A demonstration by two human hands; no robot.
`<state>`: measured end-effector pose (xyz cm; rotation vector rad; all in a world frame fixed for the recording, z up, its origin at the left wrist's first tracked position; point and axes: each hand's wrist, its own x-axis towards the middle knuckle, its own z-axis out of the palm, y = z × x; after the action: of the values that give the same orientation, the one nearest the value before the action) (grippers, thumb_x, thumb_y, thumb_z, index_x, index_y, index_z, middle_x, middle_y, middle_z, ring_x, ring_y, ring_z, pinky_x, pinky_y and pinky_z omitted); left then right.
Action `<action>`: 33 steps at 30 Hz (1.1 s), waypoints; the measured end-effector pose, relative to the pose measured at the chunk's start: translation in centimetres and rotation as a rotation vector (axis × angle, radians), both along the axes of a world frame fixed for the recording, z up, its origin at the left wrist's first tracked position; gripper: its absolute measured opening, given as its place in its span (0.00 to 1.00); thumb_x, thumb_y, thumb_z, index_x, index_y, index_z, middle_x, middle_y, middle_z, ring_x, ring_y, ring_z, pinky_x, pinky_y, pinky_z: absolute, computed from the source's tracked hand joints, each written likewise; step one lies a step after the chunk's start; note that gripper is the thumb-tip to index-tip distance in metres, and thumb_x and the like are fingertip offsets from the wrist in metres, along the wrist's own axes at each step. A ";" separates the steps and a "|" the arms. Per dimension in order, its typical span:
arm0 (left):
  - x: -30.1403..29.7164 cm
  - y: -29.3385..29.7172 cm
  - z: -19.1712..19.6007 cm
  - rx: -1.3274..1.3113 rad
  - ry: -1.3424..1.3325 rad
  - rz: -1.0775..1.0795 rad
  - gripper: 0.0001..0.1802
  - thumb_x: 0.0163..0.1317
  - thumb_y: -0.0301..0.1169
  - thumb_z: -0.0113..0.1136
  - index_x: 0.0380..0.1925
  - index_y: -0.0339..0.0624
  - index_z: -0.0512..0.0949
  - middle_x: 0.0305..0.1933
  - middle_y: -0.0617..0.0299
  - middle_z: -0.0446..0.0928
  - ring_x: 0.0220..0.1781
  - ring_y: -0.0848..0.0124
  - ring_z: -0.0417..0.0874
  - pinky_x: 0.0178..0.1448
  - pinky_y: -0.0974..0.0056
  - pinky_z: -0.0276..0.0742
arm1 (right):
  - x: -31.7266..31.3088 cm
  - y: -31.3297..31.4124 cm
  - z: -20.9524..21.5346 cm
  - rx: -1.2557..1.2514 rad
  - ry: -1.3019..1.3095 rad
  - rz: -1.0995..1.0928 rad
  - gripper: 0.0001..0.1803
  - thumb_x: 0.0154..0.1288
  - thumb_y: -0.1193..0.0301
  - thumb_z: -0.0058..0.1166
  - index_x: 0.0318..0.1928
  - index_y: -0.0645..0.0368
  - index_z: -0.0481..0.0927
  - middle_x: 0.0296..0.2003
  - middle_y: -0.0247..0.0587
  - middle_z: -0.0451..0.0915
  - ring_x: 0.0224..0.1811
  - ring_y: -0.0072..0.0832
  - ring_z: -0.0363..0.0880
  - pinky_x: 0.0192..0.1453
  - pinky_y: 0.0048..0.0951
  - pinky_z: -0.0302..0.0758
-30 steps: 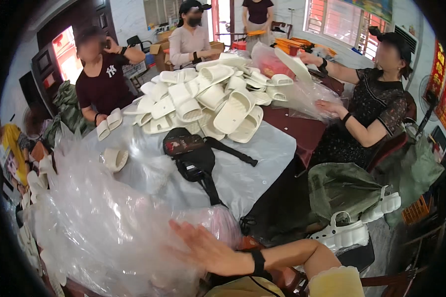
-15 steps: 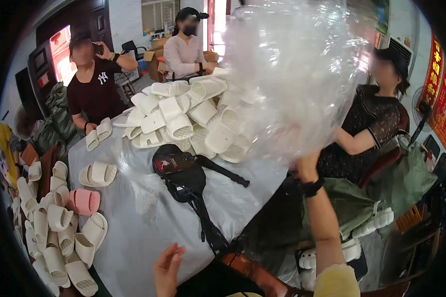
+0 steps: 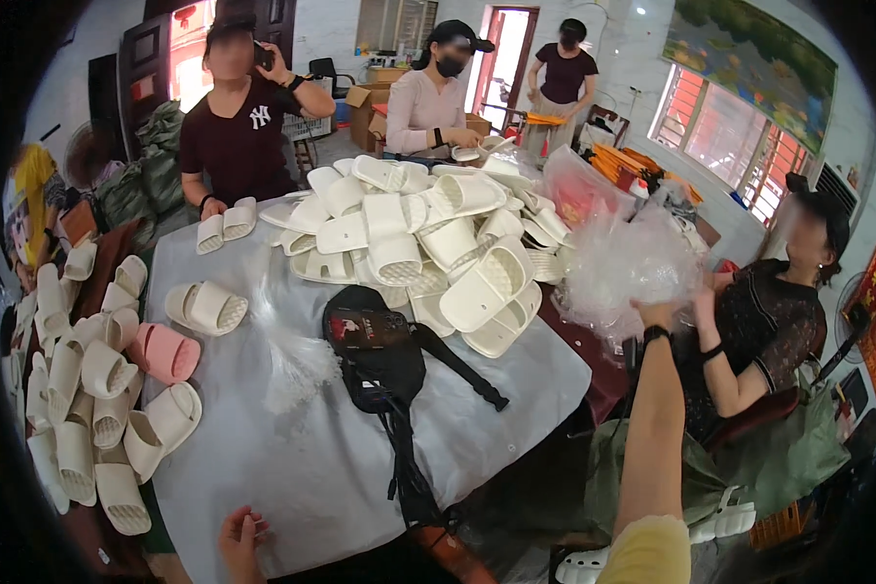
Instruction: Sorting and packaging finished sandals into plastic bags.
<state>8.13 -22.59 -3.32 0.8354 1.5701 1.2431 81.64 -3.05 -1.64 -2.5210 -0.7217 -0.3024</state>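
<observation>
My right arm stretches far forward to the table's right side, with my right hand [image 3: 655,315] closed on a bundle of clear plastic bags [image 3: 625,268]. The crinkled plastic partly hides the fingers. A seated person's hand is close beside it. My left hand [image 3: 241,545] is low at the near edge of the grey-covered table [image 3: 292,477], empty, with its fingers loosely bent and apart. Between my arms lies a black pouch with straps [image 3: 384,365]. Beyond it rises a large pile of cream slippers [image 3: 399,219]. Loose clear plastic bags [image 3: 297,355] lie left of the pouch.
More cream slippers [image 3: 73,389] are heaped at the left, with a pink slipper [image 3: 165,352] among them. One cream pair [image 3: 207,308] sits apart on the table. Several people are around it. Green sacks [image 3: 798,448] and white clogs [image 3: 725,516] are at the lower right.
The plastic bundle in my right hand has come down and away from my view to the table's right side, uncovering more slippers and another person. My left hand has moved left and lower.
</observation>
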 end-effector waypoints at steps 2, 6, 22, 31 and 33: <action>0.6 0.3 0.5 -0.033 -0.004 -0.042 0.24 0.60 0.40 0.54 0.51 0.35 0.68 0.42 0.56 0.75 0.38 0.72 0.76 0.41 0.69 0.71 | 4.5 -0.3 -5.8 0.177 0.014 -0.045 0.71 0.30 0.50 0.70 0.62 0.75 0.35 0.65 0.63 0.39 0.69 0.47 0.36 0.70 0.37 0.41; -0.9 3.8 -4.0 -0.028 -0.132 -0.163 0.19 0.60 0.34 0.53 0.47 0.33 0.71 0.42 0.54 0.76 0.45 0.67 0.77 0.46 0.68 0.71 | 22.7 -8.8 -0.1 -0.016 -0.580 -0.486 0.62 0.35 0.32 0.54 0.58 0.75 0.57 0.49 0.68 0.65 0.44 0.59 0.72 0.45 0.50 0.72; -8.3 7.2 -2.3 0.368 0.629 0.172 0.31 0.51 0.33 0.61 0.54 0.34 0.61 0.50 0.48 0.67 0.53 0.59 0.67 0.52 0.60 0.66 | -37.0 -10.2 3.4 0.588 2.023 0.783 0.22 0.56 0.69 0.51 0.53 0.52 0.66 0.46 0.48 0.66 0.50 0.36 0.66 0.60 0.39 0.60; -14.9 13.5 -3.1 -0.118 1.024 0.689 0.45 0.39 0.47 0.66 0.53 0.30 0.60 0.55 0.44 0.60 0.54 0.44 0.60 0.56 0.46 0.58 | -58.1 -11.1 2.5 0.125 2.419 0.921 0.23 0.58 0.73 0.48 0.55 0.52 0.63 0.47 0.45 0.67 0.50 0.36 0.66 0.59 0.44 0.63; -14.1 12.9 -2.2 -0.159 1.178 0.635 0.38 0.39 0.45 0.65 0.47 0.29 0.66 0.51 0.45 0.63 0.51 0.47 0.64 0.53 0.49 0.61 | -60.3 -10.5 0.3 0.026 2.351 0.953 0.22 0.58 0.73 0.48 0.55 0.52 0.64 0.49 0.48 0.66 0.52 0.37 0.66 0.59 0.44 0.62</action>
<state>-5.99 -9.73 -5.56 1.0796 3.0137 1.0144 21.30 -13.60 -1.39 -0.7128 -0.4897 2.2511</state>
